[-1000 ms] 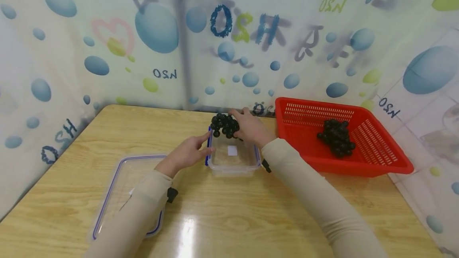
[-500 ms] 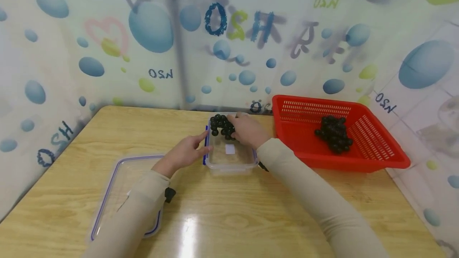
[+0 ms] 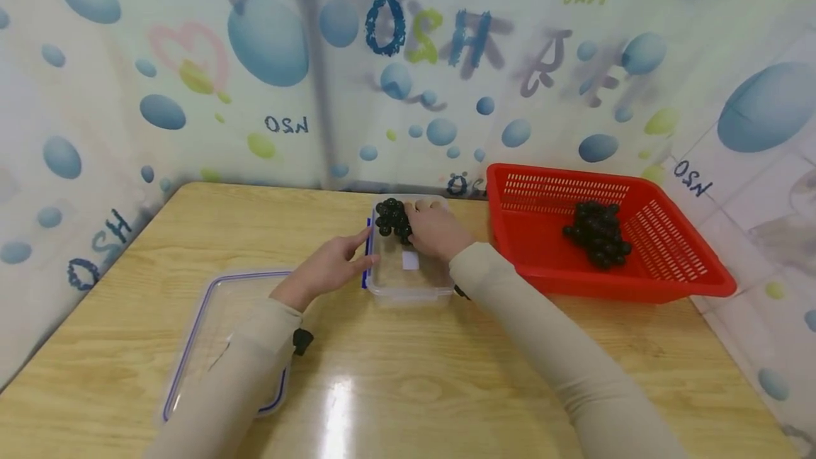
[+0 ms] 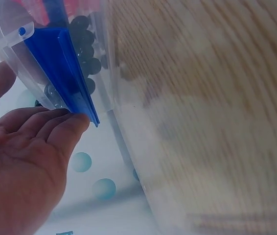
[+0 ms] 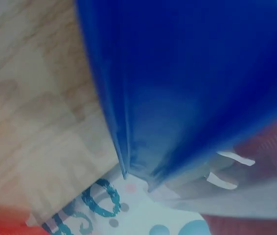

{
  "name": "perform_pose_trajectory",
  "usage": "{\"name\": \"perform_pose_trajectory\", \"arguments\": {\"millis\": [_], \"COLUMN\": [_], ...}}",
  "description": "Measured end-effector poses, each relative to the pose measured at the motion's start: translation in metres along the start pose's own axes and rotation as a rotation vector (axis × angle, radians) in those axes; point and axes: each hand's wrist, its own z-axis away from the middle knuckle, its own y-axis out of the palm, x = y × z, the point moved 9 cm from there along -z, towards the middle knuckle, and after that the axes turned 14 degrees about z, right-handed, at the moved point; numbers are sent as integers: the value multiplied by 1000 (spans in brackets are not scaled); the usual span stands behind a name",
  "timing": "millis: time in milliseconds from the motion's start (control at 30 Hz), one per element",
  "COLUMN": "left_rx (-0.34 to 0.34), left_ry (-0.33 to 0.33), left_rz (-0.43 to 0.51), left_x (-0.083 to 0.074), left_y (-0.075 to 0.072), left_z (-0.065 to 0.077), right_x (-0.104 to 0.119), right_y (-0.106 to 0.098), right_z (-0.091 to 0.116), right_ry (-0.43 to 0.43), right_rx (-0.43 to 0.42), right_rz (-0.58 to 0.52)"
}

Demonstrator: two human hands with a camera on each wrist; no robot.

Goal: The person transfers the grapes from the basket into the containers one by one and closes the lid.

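Observation:
A clear plastic food container (image 3: pixel 408 292) with blue side latches stands toward the back of the table. Inside its far part is a bunch of black grapes (image 3: pixel 390 217), its right end hidden by my right hand (image 3: pixel 440 231). That hand reaches in over the right rim and grips the bunch with curled fingers. My left hand (image 3: pixel 328 268) touches the container's left side, thumb and fingers spread and fairly straight. In the left wrist view its fingertips meet the blue latch (image 4: pixel 62 63), and grapes (image 4: pixel 83 46) show through the wall. The right wrist view is filled by the other latch (image 5: pixel 192 73).
A red slotted basket (image 3: pixel 529 239) stands to the right, with another dark grape bunch (image 3: pixel 598 234) in it. The clear lid (image 3: pixel 207 331) with a blue seal lies at the left, partly under my left forearm. A printed curtain (image 3: pixel 408 112) hangs behind the table.
My right hand has lowered the grape bunch deeper into the container and shifted slightly left. The left hand has stayed at the container's side.

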Motion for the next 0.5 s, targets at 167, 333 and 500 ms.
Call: {"name": "perform_pose_trajectory", "arguments": {"millis": [167,333,500], "left_rx": [2,0,-6], "left_ry": [8,10,1], "left_rz": [10,-6,6], "left_x": [-5,-6,0], "left_y": [-2,-2,1], "left_z": [-1,-1,1], "right_x": [-3,-8,-7], "right_y": [-2,-4,-1], "right_z": [0,0,3], "right_ry": [-1,-2,-11], "right_rx": [-29,-28,9], "right_rz": [-21,-110,-162]}}
